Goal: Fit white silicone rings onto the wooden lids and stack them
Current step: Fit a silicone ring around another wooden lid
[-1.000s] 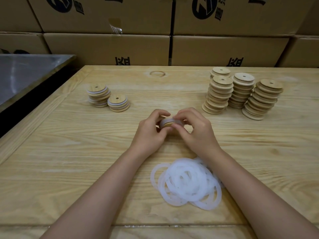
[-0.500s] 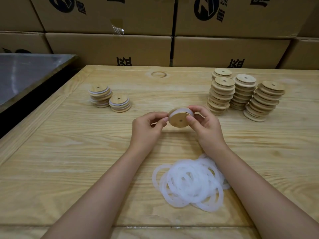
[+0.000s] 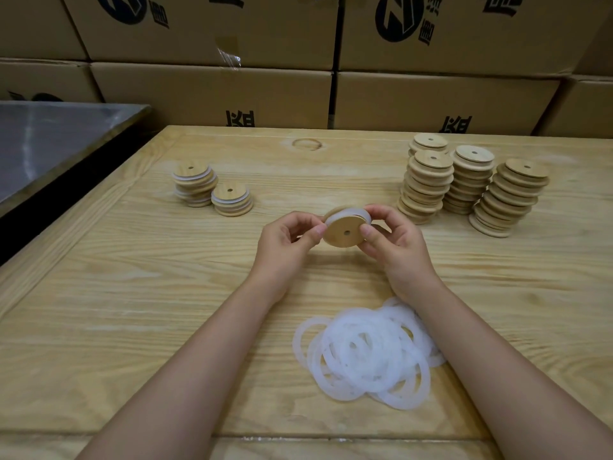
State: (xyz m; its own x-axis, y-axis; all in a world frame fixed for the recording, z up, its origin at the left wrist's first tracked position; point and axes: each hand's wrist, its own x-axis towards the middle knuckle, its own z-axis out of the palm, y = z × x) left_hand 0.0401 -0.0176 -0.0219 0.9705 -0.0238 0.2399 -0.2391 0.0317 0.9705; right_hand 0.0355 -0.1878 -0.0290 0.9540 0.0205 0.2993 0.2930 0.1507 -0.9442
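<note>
Both the left hand (image 3: 285, 242) and right hand (image 3: 394, 242) pinch the wooden lid (image 3: 343, 232) with curled fingers (image 3: 368, 231), off the table (image 3: 132, 293) just beyond the ring pile (image 3: 365, 353); white ring (image 3: 348, 214) sits round its rim, so probably turn lid, thumb ring in evenly, no twists.

I work from one view: a wide-angle camera on the head, facing forward and down across the table (image 3: 116, 310). It sits near, so the left hand (image 3: 282, 247) and right hand (image 3: 396, 250) fall mid-frame, with boxes (image 3: 212, 94) closing the far edge at the top of frame.
</note>
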